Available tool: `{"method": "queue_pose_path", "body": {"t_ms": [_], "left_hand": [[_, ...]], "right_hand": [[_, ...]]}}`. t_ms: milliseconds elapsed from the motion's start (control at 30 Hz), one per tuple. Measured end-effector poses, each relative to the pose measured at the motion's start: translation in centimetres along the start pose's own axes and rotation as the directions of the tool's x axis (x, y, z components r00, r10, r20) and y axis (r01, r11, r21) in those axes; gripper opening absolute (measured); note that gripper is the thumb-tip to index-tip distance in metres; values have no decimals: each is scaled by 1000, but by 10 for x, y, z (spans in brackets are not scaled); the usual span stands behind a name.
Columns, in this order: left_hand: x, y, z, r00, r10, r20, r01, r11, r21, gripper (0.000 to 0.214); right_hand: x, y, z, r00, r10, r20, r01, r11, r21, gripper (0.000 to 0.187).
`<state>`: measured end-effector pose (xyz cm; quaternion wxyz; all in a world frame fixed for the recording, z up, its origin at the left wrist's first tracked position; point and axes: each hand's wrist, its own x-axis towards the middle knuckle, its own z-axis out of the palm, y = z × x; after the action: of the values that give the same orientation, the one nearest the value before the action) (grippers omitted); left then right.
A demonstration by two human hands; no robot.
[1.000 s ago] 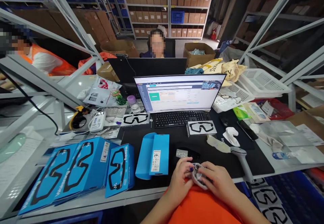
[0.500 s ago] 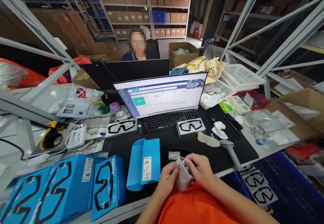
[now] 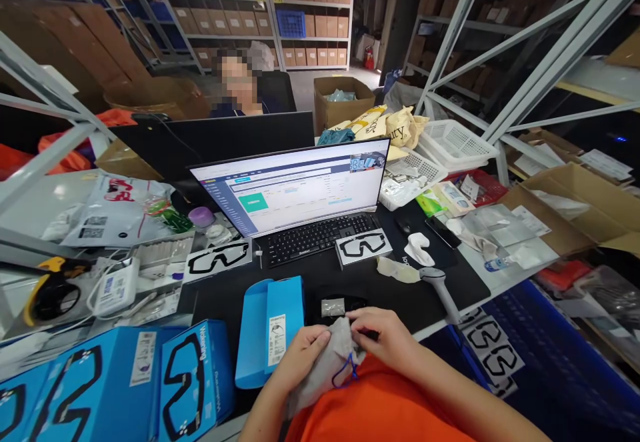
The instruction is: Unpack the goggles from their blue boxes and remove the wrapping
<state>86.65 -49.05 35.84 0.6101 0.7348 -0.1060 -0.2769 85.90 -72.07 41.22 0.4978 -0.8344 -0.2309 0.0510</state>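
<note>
Between both hands is a grey cloth drawstring pouch (image 3: 320,369) with a blue cord (image 3: 347,370), held just above my lap. My left hand (image 3: 305,355) is closed round its left side, thumb on top. My right hand (image 3: 383,335) pinches the pouch's right edge near the upper end. Just beyond the hands, a small clear packet (image 3: 333,307) lies against a dark object (image 3: 356,303) on the black mat. To the left of my left hand stands an opened blue box (image 3: 253,335) with a white label. Whether anything is inside the pouch cannot be seen.
Several blue glasses boxes (image 3: 120,375) line the left front edge. Behind the hands are a keyboard (image 3: 315,237), a monitor (image 3: 300,189) and a white glasses box (image 3: 364,247). A barcode scanner (image 3: 443,289) lies to the right. A person (image 3: 240,89) sits beyond the monitors.
The pouch, bunched up before, is now spread out lengthwise toward my lap, with its blue cord showing. Both hands have shifted a little to the left in view as the camera turned.
</note>
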Motion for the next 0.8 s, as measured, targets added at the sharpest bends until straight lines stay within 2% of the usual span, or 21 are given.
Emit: {"method": "queue_pose_path", "body": {"t_ms": [67, 167, 233, 300, 400, 467, 533, 633, 733, 800], "left_hand": [[-2, 0, 0, 996, -22, 84, 23, 1000, -19, 59], [-5, -4, 1, 995, -20, 98, 28, 997, -78, 53], [-9, -10, 1, 994, -13, 109, 26, 993, -118, 59], [-14, -18, 1, 988, -14, 153, 36, 990, -140, 69], [-20, -29, 1, 979, -39, 202, 75, 982, -173, 92], [-19, -32, 1, 978, -44, 205, 82, 981, -176, 101], [-16, -32, 0, 975, -24, 223, 66, 981, -182, 98], [-6, -30, -2, 965, -5, 261, 77, 961, -265, 90], [1, -30, -3, 954, -17, 300, 129, 926, -356, 88], [2, -31, -4, 953, -19, 303, 144, 906, -398, 88]], "right_hand": [[0, 3, 0, 1000, -12, 22, 11, 998, 58, 18], [-3, 8, -1, 997, -58, -51, 60, 997, 54, 25], [-8, 12, -2, 991, -49, -125, 47, 999, -18, 28], [-14, 16, -3, 988, -8, -152, -14, 989, -146, 32], [-21, 21, -6, 994, 67, -81, -89, 943, -320, 39], [-24, 22, -10, 995, 100, 5, -92, 935, -343, 42], [-24, 23, -17, 991, 112, 80, -82, 948, -308, 41], [-20, 24, -27, 978, 91, 188, -48, 974, -221, 30], [-16, 20, -32, 962, 53, 267, -38, 997, -61, 21], [-15, 17, -32, 959, 36, 280, -60, 995, 77, 21]]}}
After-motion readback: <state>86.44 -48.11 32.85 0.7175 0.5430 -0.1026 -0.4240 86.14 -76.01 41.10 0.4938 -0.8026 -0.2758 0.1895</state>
